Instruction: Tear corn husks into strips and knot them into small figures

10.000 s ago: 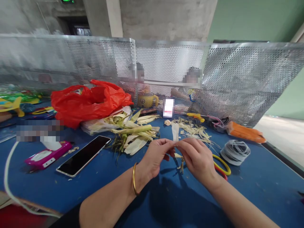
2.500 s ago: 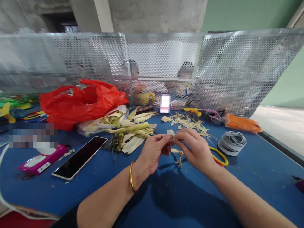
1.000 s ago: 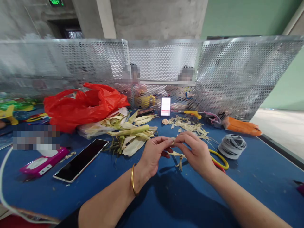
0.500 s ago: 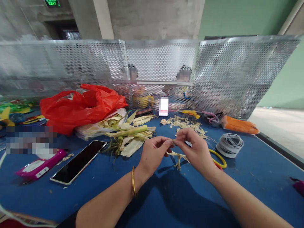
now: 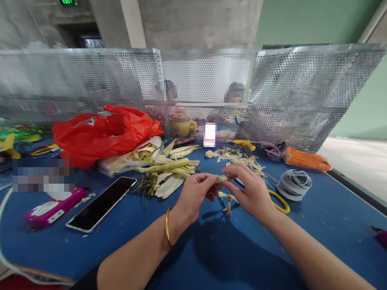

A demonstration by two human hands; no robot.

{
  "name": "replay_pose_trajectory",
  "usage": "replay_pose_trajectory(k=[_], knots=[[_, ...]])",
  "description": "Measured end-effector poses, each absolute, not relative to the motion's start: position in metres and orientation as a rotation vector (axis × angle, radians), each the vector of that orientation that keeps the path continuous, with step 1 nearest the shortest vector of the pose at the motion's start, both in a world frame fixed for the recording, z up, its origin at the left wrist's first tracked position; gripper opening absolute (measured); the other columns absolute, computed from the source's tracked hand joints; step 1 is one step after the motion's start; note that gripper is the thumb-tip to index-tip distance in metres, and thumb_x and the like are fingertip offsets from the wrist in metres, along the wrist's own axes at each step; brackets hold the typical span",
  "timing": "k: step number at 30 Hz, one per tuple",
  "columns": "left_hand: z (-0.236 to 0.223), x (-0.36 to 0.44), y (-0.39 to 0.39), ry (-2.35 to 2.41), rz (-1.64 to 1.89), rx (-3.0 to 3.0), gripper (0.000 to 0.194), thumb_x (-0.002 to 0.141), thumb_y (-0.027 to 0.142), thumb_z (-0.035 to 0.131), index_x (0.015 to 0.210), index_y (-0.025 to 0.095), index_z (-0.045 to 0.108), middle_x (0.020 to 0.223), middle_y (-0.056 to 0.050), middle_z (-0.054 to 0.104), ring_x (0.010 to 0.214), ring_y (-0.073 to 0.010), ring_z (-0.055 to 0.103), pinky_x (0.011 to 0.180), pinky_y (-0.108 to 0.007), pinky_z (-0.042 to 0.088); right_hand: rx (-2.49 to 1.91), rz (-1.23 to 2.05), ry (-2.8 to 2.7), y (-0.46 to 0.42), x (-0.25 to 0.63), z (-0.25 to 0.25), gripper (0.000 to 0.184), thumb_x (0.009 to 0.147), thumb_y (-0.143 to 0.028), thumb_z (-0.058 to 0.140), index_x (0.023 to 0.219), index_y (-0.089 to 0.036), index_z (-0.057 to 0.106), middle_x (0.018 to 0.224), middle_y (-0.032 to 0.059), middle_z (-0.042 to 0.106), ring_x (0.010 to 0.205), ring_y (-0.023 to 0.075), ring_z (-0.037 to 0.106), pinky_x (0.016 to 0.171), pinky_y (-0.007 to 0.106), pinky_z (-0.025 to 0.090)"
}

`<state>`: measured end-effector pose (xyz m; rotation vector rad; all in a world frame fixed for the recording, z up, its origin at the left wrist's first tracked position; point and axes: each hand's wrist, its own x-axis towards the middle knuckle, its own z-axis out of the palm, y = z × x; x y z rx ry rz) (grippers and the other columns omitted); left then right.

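Between my hands is a small, pale green rolled piece of corn husk (image 5: 222,179). My left hand (image 5: 193,197), with a gold bangle on the wrist, pinches its left end between thumb and fingers. At the other end, the thumb and forefinger of my right hand (image 5: 252,191) close on the piece. A knotted strip of dry husk (image 5: 229,204) shows just below, partly hidden by my fingers; whether it joins the held piece I cannot tell. A heap of corn husks (image 5: 166,187) lies beyond my left hand, and husk scraps (image 5: 238,157) lie beyond my right.
A red plastic bag (image 5: 102,139) and a smartphone (image 5: 102,203) are on the left, near a purple device (image 5: 56,209). To the right sit a spool of grey cord (image 5: 294,185), a yellow ring (image 5: 281,201) and an orange packet (image 5: 306,159). A perforated metal screen (image 5: 205,76) stands behind.
My right fingers have lifted and spread a little, so more of the husk piece shows between my hands. The view has shifted slightly.
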<state>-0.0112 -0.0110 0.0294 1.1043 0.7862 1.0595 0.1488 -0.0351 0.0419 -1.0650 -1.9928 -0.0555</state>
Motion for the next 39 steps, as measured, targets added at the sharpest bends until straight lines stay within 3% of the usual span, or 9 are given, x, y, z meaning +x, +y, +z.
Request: replay_pose_trajectory(k=[4, 12, 19, 23, 26, 29, 39], knots=[[0.031, -0.011, -0.011, 0.791, 1.021, 1.038, 0.020, 0.069, 0.034, 0.071, 0.063, 0.015, 0.066, 0.060, -0.001, 0.060, 0.049, -0.0085, 0.050, 0.045, -0.019, 0.038, -1.037, -0.129, -2.047, -0.035, 0.150, 0.044, 0.010, 0.091, -0.019, 0.052, 0.090, -0.022, 0.062, 0.095, 0.0073, 0.065, 0.093, 0.0201, 0.061, 0.080, 0.032, 0.047], [0.029, -0.012, -0.011, 0.830, 1.076, 1.122, 0.018, 0.070, 0.033, 0.070, 0.072, 0.015, 0.071, 0.067, -0.003, 0.066, 0.056, -0.0107, 0.055, 0.047, -0.020, 0.041, -1.076, -0.021, -1.984, -0.035, 0.148, 0.041, 0.014, 0.092, -0.018, 0.049, 0.085, -0.022, 0.061, 0.097, 0.0070, 0.066, 0.093, 0.0196, 0.061, 0.082, 0.034, 0.047], [0.028, -0.010, -0.012, 0.859, 1.132, 1.297, 0.025, 0.073, 0.039, 0.070, 0.077, 0.014, 0.072, 0.069, -0.003, 0.067, 0.057, -0.0117, 0.057, 0.048, -0.021, 0.044, -1.173, 0.193, -1.888, -0.035, 0.145, 0.041, 0.010, 0.087, -0.017, 0.053, 0.079, -0.022, 0.058, 0.083, 0.0027, 0.068, 0.080, 0.0172, 0.061, 0.074, 0.030, 0.046], [0.026, -0.011, -0.011, 0.900, 1.149, 1.428, 0.021, 0.077, 0.036, 0.067, 0.076, 0.015, 0.072, 0.064, -0.001, 0.065, 0.054, -0.0107, 0.056, 0.049, -0.020, 0.043, -1.243, 0.429, -1.773, -0.031, 0.145, 0.038, 0.004, 0.083, -0.021, 0.058, 0.080, -0.020, 0.060, 0.076, 0.0011, 0.067, 0.071, 0.0156, 0.062, 0.067, 0.028, 0.047], [0.025, -0.013, -0.009, 0.940, 1.155, 1.532, 0.021, 0.078, 0.036, 0.065, 0.076, 0.016, 0.072, 0.060, -0.001, 0.064, 0.054, -0.0116, 0.056, 0.052, -0.021, 0.043, -1.176, 0.748, -1.649, -0.028, 0.146, 0.038, 0.017, 0.080, -0.026, 0.060, 0.095, -0.018, 0.061, 0.080, 0.0023, 0.070, 0.074, 0.0166, 0.065, 0.069, 0.030, 0.051], [0.025, -0.015, -0.008, 0.964, 1.164, 1.638, 0.019, 0.077, 0.036, 0.066, 0.075, 0.018, 0.073, 0.060, -0.001, 0.065, 0.055, -0.0121, 0.055, 0.054, -0.022, 0.043, -1.164, 0.916, -1.653, -0.027, 0.148, 0.040, 0.019, 0.079, -0.030, 0.062, 0.092, -0.017, 0.066, 0.081, 0.0034, 0.072, 0.076, 0.0176, 0.067, 0.071, 0.031, 0.052], [0.028, -0.014, -0.008, 0.966, 1.142, 1.650, 0.015, 0.073, 0.033, 0.070, 0.070, 0.019, 0.071, 0.056, 0.001, 0.062, 0.051, -0.0111, 0.051, 0.049, -0.021, 0.038, -1.264, 0.864, -1.815, -0.028, 0.156, 0.045, 0.017, 0.079, -0.031, 0.061, 0.078, -0.017, 0.070, 0.073, 0.0019, 0.069, 0.068, 0.0155, 0.060, 0.064, 0.027, 0.045]])
